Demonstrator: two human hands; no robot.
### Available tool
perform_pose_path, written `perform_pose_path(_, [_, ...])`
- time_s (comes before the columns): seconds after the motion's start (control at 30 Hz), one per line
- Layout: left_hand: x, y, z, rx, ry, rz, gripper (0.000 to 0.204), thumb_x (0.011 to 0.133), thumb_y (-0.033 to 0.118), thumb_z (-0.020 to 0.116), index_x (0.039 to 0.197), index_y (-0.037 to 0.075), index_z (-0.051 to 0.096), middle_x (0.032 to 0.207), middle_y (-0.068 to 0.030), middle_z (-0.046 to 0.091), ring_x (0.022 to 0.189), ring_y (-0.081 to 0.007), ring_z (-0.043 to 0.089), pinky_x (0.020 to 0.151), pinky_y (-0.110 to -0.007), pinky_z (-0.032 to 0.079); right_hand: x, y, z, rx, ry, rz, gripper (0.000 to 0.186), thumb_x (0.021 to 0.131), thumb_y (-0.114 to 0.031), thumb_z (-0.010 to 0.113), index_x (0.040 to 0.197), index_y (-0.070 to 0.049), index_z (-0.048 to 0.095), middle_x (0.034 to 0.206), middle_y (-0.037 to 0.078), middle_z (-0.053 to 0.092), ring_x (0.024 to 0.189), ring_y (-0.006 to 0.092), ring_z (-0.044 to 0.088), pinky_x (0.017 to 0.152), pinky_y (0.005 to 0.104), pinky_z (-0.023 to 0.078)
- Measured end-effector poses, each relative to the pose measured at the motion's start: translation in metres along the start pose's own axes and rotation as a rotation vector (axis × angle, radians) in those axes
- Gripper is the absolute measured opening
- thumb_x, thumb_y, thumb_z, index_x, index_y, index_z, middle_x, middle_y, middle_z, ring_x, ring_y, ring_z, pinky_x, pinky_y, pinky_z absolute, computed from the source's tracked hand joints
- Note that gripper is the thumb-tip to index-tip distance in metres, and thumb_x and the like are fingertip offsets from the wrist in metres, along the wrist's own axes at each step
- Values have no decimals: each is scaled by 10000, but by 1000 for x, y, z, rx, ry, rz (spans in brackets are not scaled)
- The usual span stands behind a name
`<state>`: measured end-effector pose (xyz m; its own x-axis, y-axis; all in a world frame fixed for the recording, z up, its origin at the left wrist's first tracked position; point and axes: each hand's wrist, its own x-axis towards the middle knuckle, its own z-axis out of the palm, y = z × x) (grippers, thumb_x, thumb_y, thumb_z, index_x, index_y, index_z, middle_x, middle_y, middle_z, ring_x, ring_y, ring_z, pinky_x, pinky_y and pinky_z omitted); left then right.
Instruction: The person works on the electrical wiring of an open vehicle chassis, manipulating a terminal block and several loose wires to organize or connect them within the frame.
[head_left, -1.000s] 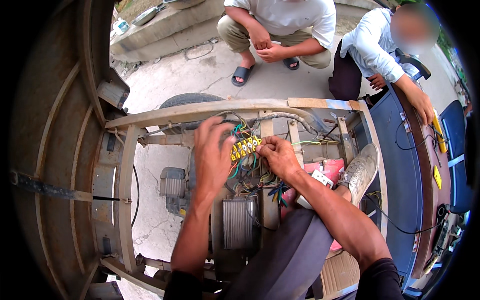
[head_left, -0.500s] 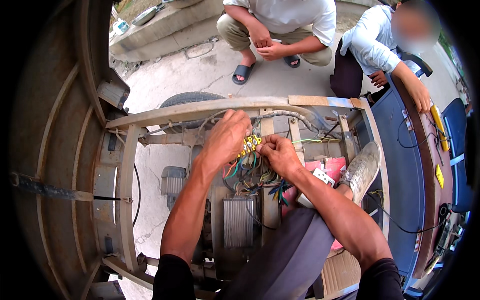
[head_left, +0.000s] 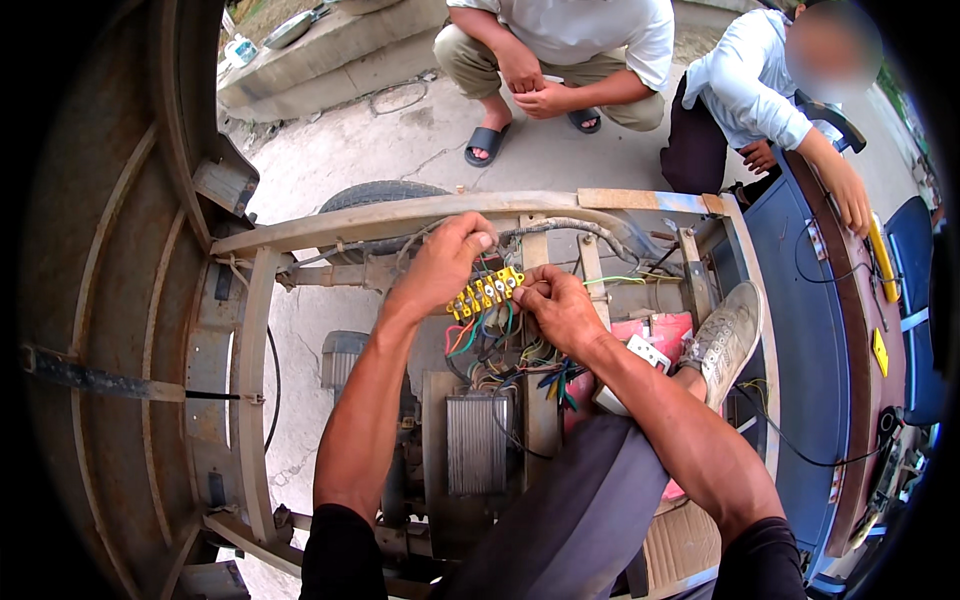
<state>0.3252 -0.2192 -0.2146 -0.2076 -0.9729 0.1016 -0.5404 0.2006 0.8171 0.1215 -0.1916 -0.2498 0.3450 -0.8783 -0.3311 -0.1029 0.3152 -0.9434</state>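
Observation:
A yellow terminal block (head_left: 487, 291) with a row of metal screws is held up over the open frame, tilted up to the right. Its right end is pinched between the thumb and fingers of my right hand (head_left: 560, 310). My left hand (head_left: 447, 262) is just beyond the block's left part, fingers curled together; whatever they grip there is hidden. Short dark wires (head_left: 482, 264) show beside those fingertips. Red, green and other coloured wires (head_left: 465, 338) hang from the block's near side toward a finned metal box (head_left: 477, 445).
A metal frame (head_left: 390, 215) surrounds the wiring, with a motor (head_left: 347, 358) below at left. My shoe (head_left: 722, 340) rests at the right, near a white socket strip (head_left: 645, 356). Two people are close by; one reaches over a blue panel (head_left: 800, 330) carrying a yellow-handled tool (head_left: 880, 255).
My left hand has shifted up and left off the terminal block, uncovering its left part and most of its screws. My right hand keeps its pinch in nearly the same place.

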Motion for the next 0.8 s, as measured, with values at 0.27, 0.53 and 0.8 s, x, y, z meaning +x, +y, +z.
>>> perform_pose_path(0.27, [4, 7, -17, 115, -96, 281, 142, 886, 24, 573, 1021, 9, 612, 923, -86, 608, 925, -223, 558, 868, -354, 460, -6, -8, 4, -52, 4, 27, 186, 977, -96, 590, 1095, 12, 496, 786, 90, 699, 539, 131, 558, 506, 308, 460])
perform_pose_path(0.53, [-3, 13, -28, 280, -214, 238, 180, 765, -15, 611, 935, 18, 660, 953, -120, 553, 995, -303, 539, 945, -389, 446, -4, -4, 4, 9, -15, 12, 185, 983, -90, 584, 1101, 11, 485, 795, 104, 709, 536, 129, 551, 492, 299, 453])
perform_pose_path(0.8, [1, 14, -21, 397, -282, 246, 146, 767, -17, 602, 892, 20, 670, 944, -127, 531, 1039, -319, 518, 960, -412, 432, -6, -9, 4, 26, -4, 37, 226, 961, -108, 635, 1093, 20, 503, 822, 106, 727, 545, 115, 550, 500, 286, 451])
